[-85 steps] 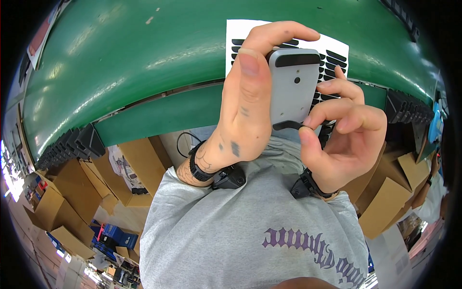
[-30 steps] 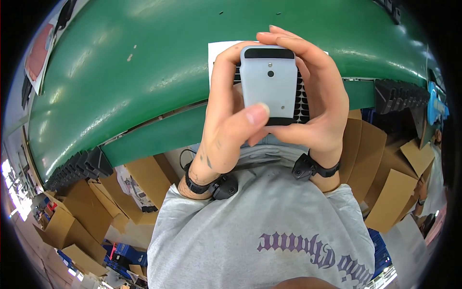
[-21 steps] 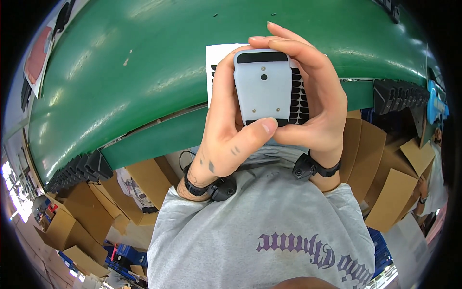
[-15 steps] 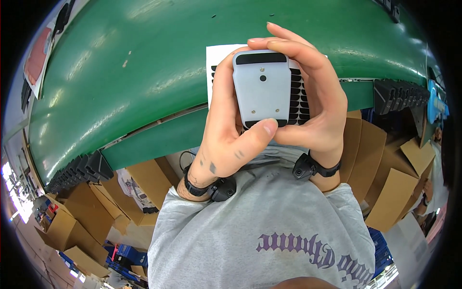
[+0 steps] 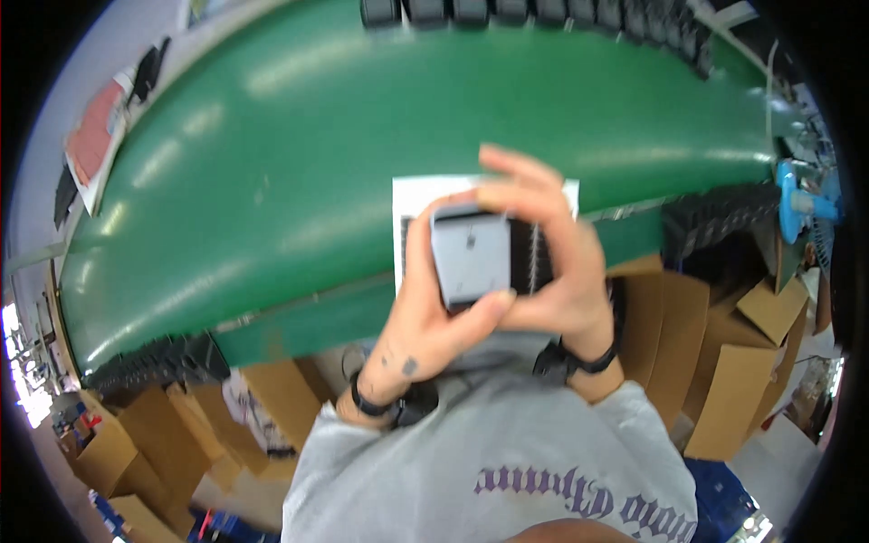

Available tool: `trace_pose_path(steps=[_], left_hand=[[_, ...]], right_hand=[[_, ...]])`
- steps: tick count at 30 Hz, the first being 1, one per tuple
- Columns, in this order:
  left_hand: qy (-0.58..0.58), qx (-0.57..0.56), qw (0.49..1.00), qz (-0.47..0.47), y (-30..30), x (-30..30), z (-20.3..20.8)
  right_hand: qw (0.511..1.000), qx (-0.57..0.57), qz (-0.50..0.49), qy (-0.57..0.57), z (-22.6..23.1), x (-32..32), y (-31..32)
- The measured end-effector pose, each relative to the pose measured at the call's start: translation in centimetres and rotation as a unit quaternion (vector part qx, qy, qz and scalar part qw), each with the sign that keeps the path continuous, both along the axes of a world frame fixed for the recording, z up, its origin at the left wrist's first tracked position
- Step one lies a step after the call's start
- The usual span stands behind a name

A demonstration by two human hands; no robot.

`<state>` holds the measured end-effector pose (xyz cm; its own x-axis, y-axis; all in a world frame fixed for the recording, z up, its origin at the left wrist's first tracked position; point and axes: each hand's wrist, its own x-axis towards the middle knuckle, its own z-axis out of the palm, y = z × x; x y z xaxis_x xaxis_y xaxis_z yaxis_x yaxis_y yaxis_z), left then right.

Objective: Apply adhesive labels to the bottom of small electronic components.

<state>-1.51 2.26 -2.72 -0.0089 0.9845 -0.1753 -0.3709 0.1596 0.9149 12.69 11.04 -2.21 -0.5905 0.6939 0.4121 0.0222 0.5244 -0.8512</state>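
My left hand (image 5: 418, 321) is closed around a pale grey plastic device (image 5: 472, 260), its thumb at the lower edge. The device's flat face is towards me, with a black strip across the top, another along the bottom and a small dark round spot between. My right hand (image 5: 572, 271) curves about the right side, fingertips at the top edge and thumb by the lower corner; a gap shows between its palm and the device. Behind both hands lies a white sheet (image 5: 418, 194) bearing rows of black stick-on pieces, partly hidden. Motion blurs the fingers.
A green work surface (image 5: 299, 163) stretches across the bench. Black devices stand in rows at the far edge (image 5: 525, 11), the left (image 5: 154, 365) and the right (image 5: 715, 226). Open cardboard boxes (image 5: 674, 335) sit below on both sides. A blue fan (image 5: 797, 204) is far right.
The view has shifted, bringing the far row of black devices into sight. Hands and device now appear lower and smaller. The right palm and thumb look farther from the device's side.
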Motion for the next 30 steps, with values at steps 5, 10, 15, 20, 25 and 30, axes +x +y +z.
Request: trace_pose_path(steps=[5, 10, 15, 20, 25, 30], left_hand=[[-0.045, -0.022, 0.999, -0.003, -0.4, 0.0, 0.3], [0.037, 0.055, 0.997, 0.038, -0.7, -0.2, -1.3], [-0.033, 0.084, 0.995, 0.038, -0.5, -0.3, -1.7], [-0.071, 0.111, 0.99, 0.055, -0.9, -0.6, -2.1], [-0.205, 0.077, 0.974, 0.057, 0.0, -0.9, -1.2], [-0.232, 0.101, 0.967, 0.029, -0.1, -1.4, -1.7]], right_hand=[[0.998, -0.06, 0.024, 0.006, -0.6, -0.1, 0.1], [0.997, -0.007, 0.042, -0.06, 1.1, -0.7, 0.1], [0.981, 0.034, 0.092, -0.166, 5.1, -1.6, 2.2], [0.953, 0.022, 0.196, -0.231, 6.8, -3.9, 3.6], [0.98, -0.036, 0.156, -0.119, 10.6, -6.5, 7.8], [0.916, 0.301, -0.073, -0.256, 16.9, -11.9, 23.4]])
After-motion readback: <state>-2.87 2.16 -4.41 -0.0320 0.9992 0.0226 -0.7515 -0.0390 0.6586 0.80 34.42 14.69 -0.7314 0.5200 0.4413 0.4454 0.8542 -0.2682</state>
